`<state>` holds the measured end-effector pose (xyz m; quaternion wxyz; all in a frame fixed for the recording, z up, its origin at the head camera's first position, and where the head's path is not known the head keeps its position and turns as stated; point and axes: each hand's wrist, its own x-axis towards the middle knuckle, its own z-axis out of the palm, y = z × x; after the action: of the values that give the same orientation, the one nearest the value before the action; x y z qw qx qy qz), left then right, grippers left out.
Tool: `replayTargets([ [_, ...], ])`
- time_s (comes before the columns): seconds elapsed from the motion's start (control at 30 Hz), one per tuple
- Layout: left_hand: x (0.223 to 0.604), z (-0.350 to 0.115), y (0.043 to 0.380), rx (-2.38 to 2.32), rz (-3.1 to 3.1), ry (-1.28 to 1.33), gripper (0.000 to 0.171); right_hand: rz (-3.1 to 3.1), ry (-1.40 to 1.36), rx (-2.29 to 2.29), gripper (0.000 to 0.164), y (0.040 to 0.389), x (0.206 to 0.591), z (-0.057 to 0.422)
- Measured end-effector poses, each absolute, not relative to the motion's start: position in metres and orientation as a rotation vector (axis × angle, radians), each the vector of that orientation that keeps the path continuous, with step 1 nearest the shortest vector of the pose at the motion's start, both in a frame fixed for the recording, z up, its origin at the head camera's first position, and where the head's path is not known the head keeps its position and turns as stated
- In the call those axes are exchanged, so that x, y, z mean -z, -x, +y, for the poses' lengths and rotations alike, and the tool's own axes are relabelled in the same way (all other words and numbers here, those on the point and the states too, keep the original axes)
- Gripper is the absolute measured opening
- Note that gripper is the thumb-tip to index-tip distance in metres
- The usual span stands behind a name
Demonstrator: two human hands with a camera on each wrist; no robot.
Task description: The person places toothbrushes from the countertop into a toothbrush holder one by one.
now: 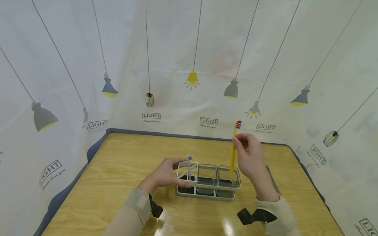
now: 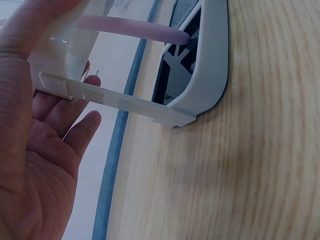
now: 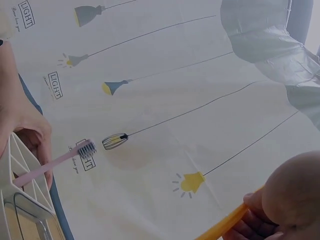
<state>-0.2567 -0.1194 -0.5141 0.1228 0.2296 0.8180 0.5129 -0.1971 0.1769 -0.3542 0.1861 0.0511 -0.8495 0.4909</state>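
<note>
Two hands are sharing the middle of the head view: the right hand point(image 1: 251, 159) is pinching one yellow toothbrush point(image 1: 233, 155), bristles up, right of centre, with its bottom end overlapping the right one of two clear cups point(image 1: 207, 172) (can't tell if it's going inside). The left hand point(image 1: 162, 174) is gripping the left end of one white toothbrush holder point(image 1: 203, 196), where one pink toothbrush point(image 1: 189, 167) is standing upright
</note>
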Motion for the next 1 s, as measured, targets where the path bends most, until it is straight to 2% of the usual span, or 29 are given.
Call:
replayTargets([
  [1.0,0.517,-0.119,0.26,-1.475,2.422,-0.697,0.091,-2.357,-0.241,-1.55,0.019,0.196,0.357,0.143],
])
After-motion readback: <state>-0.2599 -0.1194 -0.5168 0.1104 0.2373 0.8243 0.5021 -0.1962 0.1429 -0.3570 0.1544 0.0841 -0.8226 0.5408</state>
